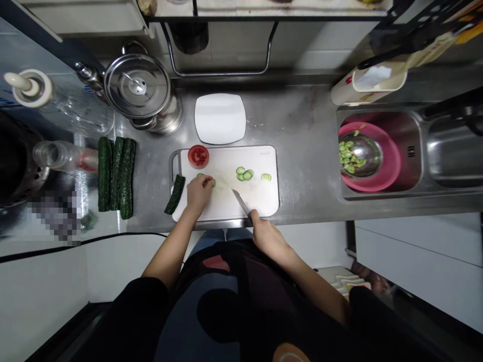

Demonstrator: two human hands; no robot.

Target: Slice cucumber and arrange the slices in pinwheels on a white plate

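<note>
The cut cucumber (214,183) lies on the cutting board (260,201), right at the fingertips of the left hand (199,192), with green showing on both sides of them. Those fingers are bunched and bent downward, apparently to steady small pieces; whether they pinch one or only press on it, I cannot tell. The right hand (266,232) is wrapped around the handle of the knife (242,200), its blade slanting over the board toward the left hand yet apart from it, which probably keeps the edge clear of the fingers.

Between and beyond the hands, overlapping slices (244,174) sit together, with a single slice (266,177) to their right, likely set aside to leave cutting room. Just left of the left hand, a dark cucumber piece (175,194) straddles the board's edge, within easy reach. Beyond that hand stands a red bowl (198,156), and past it a white plate (220,118) on the desk (302,161). Farther left, whole cucumbers (127,178) lie side by side, perhaps so they stay tidy.
</note>
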